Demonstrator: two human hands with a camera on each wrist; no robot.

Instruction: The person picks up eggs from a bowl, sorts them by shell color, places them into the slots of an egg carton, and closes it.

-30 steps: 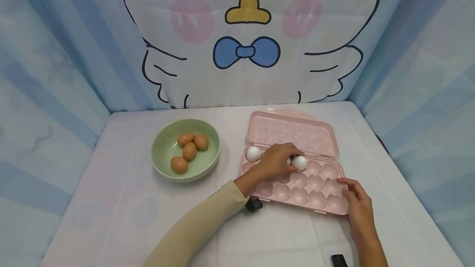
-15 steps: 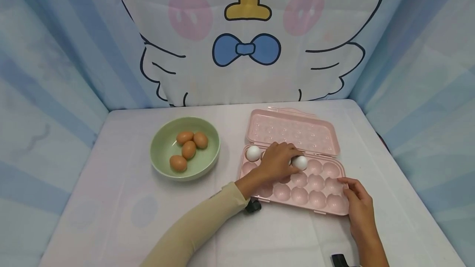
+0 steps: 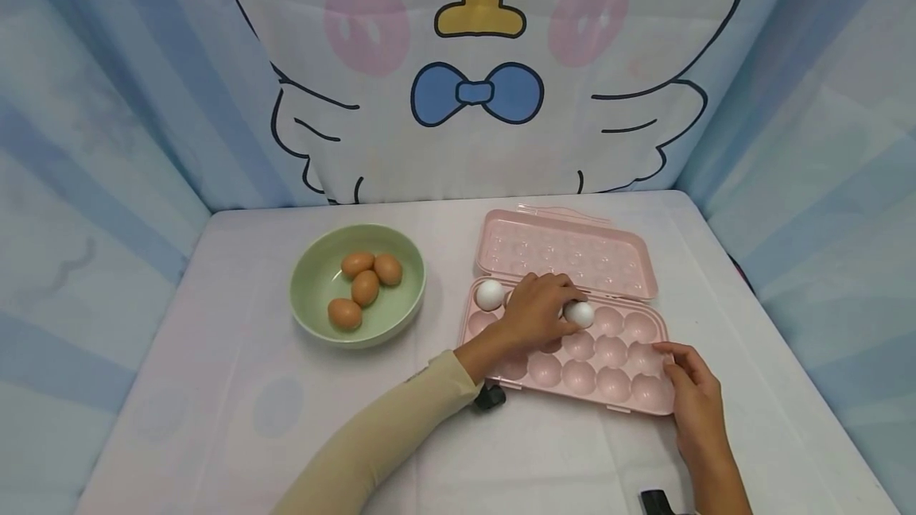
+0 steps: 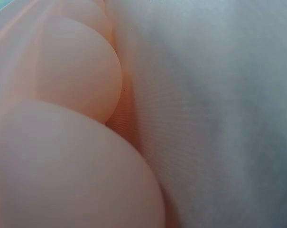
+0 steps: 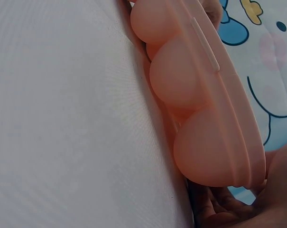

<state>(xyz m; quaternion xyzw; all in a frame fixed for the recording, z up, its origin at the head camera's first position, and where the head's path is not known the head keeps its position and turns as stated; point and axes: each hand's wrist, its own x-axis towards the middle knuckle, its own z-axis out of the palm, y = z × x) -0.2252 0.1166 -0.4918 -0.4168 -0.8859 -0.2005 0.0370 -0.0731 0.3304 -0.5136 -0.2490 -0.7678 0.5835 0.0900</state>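
A pink plastic egg carton point(image 3: 578, 378) lies with its lid open on the white table. My left hand point(image 3: 535, 310) reaches across its back row from the left, pinching a white egg point(image 3: 580, 315) between thumb and fingertips over a cup there. Another white egg point(image 3: 490, 295) sits in the back left cup. The left hand hides the cups between them. My right hand point(image 3: 696, 400) grips the carton's right end, thumb on top and fingers curled below the rim, as the right wrist view shows. In the left wrist view, rounded cups point(image 4: 81, 66) of the carton appear close up.
A green bowl point(image 3: 315, 330) with several brown eggs point(image 3: 365, 288) stands left of the carton. The carton's open lid point(image 3: 565, 251) lies behind it. Behind the table hangs a printed cloth point(image 3: 472, 153), with blue curtains point(image 3: 107, 141) at the sides.
The head view has shifted slightly. Both hands, the carton and the eggs stay practically in place.
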